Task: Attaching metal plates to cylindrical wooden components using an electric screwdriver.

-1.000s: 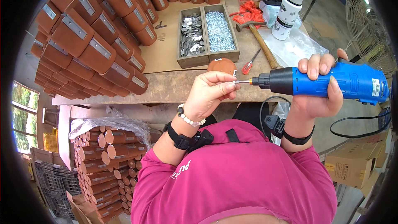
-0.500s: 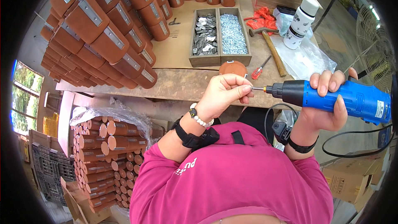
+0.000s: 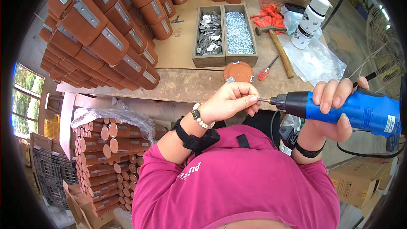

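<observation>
My right hand (image 3: 333, 106) is wrapped around a blue and black electric screwdriver (image 3: 360, 112), held level with its bit (image 3: 265, 100) toward the left. At the bit's tip my left hand (image 3: 237, 101) is closed in a pinch; whatever small piece is between thumb and finger is hidden. Just beyond the left hand, on the table edge, is a round terracotta-coloured pot (image 3: 239, 71). A small metal plate (image 3: 230, 79) shows between the pot and my knuckles; I cannot tell whether it is held or lying there.
A two-part wooden box holds dark metal clips (image 3: 210, 32) and silvery screws (image 3: 239, 34). Right of it are a red-handled screwdriver (image 3: 268, 68), a hammer (image 3: 280, 53), a red bag (image 3: 271, 17) and a white bottle (image 3: 309, 23). Stacked pots (image 3: 91, 21) fill the left.
The electric screwdriver and both hands have shifted slightly nearer to me. More of the pot shows, and the small metal plate beside it has come into view.
</observation>
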Motion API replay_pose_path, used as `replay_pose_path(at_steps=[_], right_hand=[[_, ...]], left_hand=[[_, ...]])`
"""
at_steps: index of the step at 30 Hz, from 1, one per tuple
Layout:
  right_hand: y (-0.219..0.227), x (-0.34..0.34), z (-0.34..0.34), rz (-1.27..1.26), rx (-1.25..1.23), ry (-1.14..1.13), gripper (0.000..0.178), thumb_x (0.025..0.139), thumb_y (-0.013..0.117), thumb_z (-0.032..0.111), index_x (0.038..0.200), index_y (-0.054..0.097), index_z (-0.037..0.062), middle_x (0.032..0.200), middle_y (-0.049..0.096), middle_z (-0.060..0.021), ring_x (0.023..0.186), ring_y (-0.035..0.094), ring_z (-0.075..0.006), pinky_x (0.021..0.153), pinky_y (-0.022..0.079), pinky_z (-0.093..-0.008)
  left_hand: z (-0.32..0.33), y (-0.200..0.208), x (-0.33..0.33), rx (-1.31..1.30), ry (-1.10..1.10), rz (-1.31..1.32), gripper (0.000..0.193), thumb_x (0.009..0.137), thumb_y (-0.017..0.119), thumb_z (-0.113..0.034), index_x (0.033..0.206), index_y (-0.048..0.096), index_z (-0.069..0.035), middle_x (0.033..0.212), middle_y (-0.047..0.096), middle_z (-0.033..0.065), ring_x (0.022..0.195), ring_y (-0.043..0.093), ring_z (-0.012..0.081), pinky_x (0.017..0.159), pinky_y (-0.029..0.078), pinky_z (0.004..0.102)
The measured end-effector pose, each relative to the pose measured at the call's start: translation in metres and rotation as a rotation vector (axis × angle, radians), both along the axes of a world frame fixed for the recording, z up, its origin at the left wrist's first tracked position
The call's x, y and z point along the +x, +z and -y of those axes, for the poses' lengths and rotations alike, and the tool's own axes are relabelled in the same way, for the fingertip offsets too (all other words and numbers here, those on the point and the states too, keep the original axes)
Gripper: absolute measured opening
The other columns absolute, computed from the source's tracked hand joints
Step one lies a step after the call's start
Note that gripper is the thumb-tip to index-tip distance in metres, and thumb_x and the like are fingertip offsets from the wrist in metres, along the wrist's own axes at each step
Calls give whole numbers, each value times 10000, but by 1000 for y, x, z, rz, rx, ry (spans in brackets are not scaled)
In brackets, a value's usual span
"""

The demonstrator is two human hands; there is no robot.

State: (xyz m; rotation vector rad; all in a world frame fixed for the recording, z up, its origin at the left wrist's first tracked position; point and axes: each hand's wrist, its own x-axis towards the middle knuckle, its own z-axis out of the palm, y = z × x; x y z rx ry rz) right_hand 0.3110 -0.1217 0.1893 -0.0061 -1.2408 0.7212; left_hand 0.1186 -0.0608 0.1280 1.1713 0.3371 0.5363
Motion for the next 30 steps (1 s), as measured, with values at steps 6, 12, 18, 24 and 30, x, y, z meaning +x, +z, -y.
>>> replay_pose_path(at_steps=[6,12,18,24,30], right_hand=[[-10,4,-9,-23,-28,11,619,704,509,100,1225,184,29,777,443,-83,618,483,-190,592,406,-355],[-19,21,-12,-119,-99,-5,564,725,464,101,1217,206,10,804,434,-89,680,463,-183,633,376,-358],[-19,30,-10,-110,-88,-50,560,721,463,97,1216,219,4,817,441,-95,686,462,-180,641,375,-351],[-21,38,-6,-107,-113,-108,556,716,465,99,1208,225,3,813,440,-96,685,459,-180,646,376,-353],[-23,36,-6,-139,-134,-84,548,713,459,99,1202,230,6,812,443,-101,689,461,-187,651,382,-363]], left_hand=[[-10,-5,1,76,-56,-49,167,859,454,-152,816,524,-7,774,546,35,699,530,90,654,434,222],[-97,-14,-5,826,286,-469,287,855,448,-204,1054,492,-3,914,565,73,868,523,143,763,419,259],[-170,-39,-26,1240,480,-1029,183,709,584,-110,878,595,-42,815,578,131,771,552,250,700,434,322],[-184,-56,-36,1240,416,-1176,179,644,660,-208,789,609,-116,871,553,80,858,530,258,737,427,343],[-160,-37,-33,1208,548,-1043,131,653,643,-138,709,556,-57,728,572,103,725,560,253,641,439,332]])
